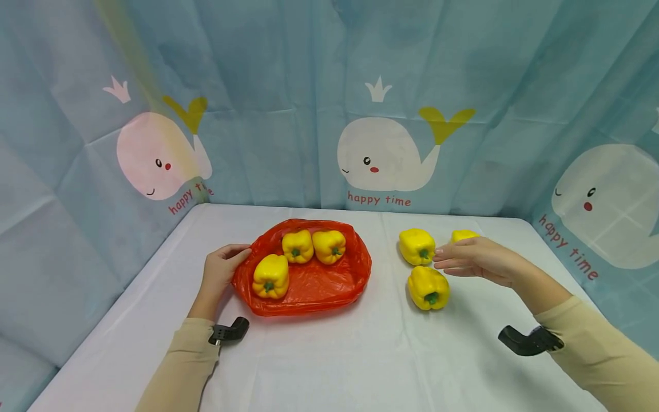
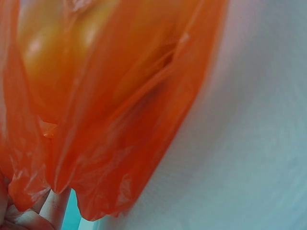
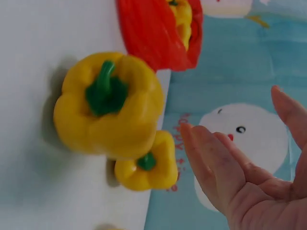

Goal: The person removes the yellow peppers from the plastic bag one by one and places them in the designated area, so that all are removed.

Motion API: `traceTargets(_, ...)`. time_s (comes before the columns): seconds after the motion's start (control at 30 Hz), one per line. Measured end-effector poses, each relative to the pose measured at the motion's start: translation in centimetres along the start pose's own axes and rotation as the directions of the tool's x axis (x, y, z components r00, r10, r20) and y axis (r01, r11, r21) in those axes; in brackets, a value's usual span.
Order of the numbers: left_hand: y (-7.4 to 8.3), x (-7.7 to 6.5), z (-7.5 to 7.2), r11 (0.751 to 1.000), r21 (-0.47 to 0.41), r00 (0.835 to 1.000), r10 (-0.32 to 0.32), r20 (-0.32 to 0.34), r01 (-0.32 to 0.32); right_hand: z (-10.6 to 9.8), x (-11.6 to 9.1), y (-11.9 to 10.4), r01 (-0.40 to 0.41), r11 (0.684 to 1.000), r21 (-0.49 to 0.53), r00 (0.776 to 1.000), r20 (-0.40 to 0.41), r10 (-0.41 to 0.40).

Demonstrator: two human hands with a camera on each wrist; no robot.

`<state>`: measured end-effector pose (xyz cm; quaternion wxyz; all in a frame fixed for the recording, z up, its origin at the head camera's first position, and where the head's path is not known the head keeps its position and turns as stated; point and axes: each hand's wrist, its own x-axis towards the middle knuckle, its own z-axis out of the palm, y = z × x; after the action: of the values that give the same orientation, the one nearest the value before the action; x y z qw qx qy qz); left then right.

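A red plastic bag (image 1: 319,289) lies with its mouth spread wide, and three yellow bell peppers (image 1: 271,276) sit inside it. At the bag's left rim, my left hand (image 1: 221,272) pinches the plastic; in the left wrist view the bag (image 2: 129,139) covers most of its fingers. My right hand (image 1: 476,260) hovers by the peppers on the right, fingers straight and palm bare in the right wrist view. Nearest to it are a front yellow bell pepper (image 1: 428,288) and one behind (image 1: 416,246). Another pepper (image 1: 464,235) is partly hidden behind that hand.
A white cloth (image 1: 334,366) covers the table. Blue curtains (image 1: 288,154) with printed whales stand along the back and both sides. A black wrist camera (image 1: 530,340) sticks out from the right sleeve, and another (image 1: 230,331) from the left.
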<state>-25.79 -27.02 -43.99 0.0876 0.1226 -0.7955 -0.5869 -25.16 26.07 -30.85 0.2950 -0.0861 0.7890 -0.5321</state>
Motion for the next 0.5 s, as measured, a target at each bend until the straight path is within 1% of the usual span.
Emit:
traceTargets(0.13,0.2,-0.1,-0.1,1.000,0.001,1.000,-0.003,0.003,0.003,1.3,0.6,-0.6,0.032,0.998,0.058,0.999,0.035,-0.034)
traceTargets(0.3,0.2,-0.2,0.0,1.000,0.000,1.000,-0.004,0.006,0.004,3.4,1.9,-1.4,0.011,0.998,0.066,0.999,0.031,-0.013)
traceTargets(0.5,0.1,-0.1,0.0,1.000,-0.002,1.000,-0.011,-0.001,0.011,5.7,3.6,-2.2,-0.004,0.992,0.125,0.999,0.036,-0.001)
